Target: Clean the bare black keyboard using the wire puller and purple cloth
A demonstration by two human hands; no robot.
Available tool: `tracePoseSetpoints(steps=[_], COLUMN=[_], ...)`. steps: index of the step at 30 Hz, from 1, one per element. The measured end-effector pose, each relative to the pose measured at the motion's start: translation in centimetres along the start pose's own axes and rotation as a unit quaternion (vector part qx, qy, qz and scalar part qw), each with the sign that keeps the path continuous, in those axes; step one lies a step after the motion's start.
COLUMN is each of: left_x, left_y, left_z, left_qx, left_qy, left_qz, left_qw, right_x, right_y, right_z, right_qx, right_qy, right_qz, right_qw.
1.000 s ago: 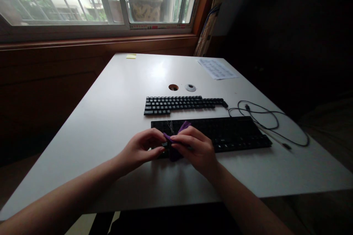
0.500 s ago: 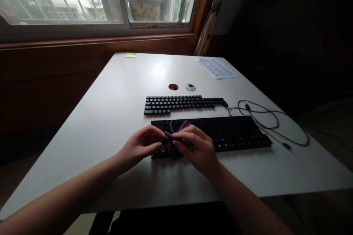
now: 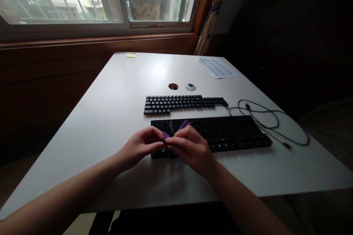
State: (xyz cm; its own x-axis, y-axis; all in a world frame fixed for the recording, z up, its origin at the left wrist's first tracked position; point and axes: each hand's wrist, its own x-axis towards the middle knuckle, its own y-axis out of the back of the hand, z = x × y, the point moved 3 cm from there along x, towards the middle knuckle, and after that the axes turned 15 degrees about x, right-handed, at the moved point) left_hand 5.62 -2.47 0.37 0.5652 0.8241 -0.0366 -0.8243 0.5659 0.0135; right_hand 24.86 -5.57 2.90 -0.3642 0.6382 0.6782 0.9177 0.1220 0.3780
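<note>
Above the left end of a black keyboard, my two hands meet at the fingertips. My left hand pinches a small dark keycap, mostly hidden behind the fingers. A purple cloth is bunched in my right hand, whose fingertips press it against the keycap. Thin metal wires, perhaps of a keycap puller, lie on the keyboard just behind the hands. Rows of loose black keycaps are laid out in keyboard order on the white table behind the keyboard.
A coiled black cable lies right of the keyboard. Farther back are a round hole, a grey grommet cover, printed sheets and a yellow note. A window stands beyond the table.
My right hand has shifted slightly left, bringing the cloth over the keycap, which is now more covered. My left hand has barely moved.
</note>
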Motion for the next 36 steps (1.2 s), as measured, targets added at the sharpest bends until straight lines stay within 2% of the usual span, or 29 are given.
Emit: tracePoseSetpoints(steps=[4,12,18,23,28,36], left_x=[0.0,0.0,-0.1,0.0,0.1,0.1], left_y=[0.1,0.0,0.1,0.2,0.1,0.1], left_z=[0.1,0.3,0.1,0.4,0.2,0.0], left_qx=[0.028,0.025,-0.022,-0.037,-0.028,0.006], left_qy=[0.011,0.01,0.009,-0.011,0.001,0.023], left_qz=[0.012,-0.009,0.003,-0.001,0.005,0.01], left_qw=[0.999,1.0,1.0,0.999,1.0,1.0], right_x=[-0.1,-0.1,-0.1,-0.2,-0.1,0.2], right_y=[-0.2,-0.4,0.2,0.7,0.9,0.0], right_z=[0.1,-0.4,-0.7,-0.3,-0.4,-0.5], right_qx=[-0.027,-0.054,-0.063,-0.068,-0.055,-0.054], right_qy=[0.027,0.053,0.072,0.064,0.048,0.064], right_qz=[-0.02,-0.033,-0.002,0.02,0.053,-0.011], right_qw=[0.999,0.997,0.995,0.995,0.996,0.996])
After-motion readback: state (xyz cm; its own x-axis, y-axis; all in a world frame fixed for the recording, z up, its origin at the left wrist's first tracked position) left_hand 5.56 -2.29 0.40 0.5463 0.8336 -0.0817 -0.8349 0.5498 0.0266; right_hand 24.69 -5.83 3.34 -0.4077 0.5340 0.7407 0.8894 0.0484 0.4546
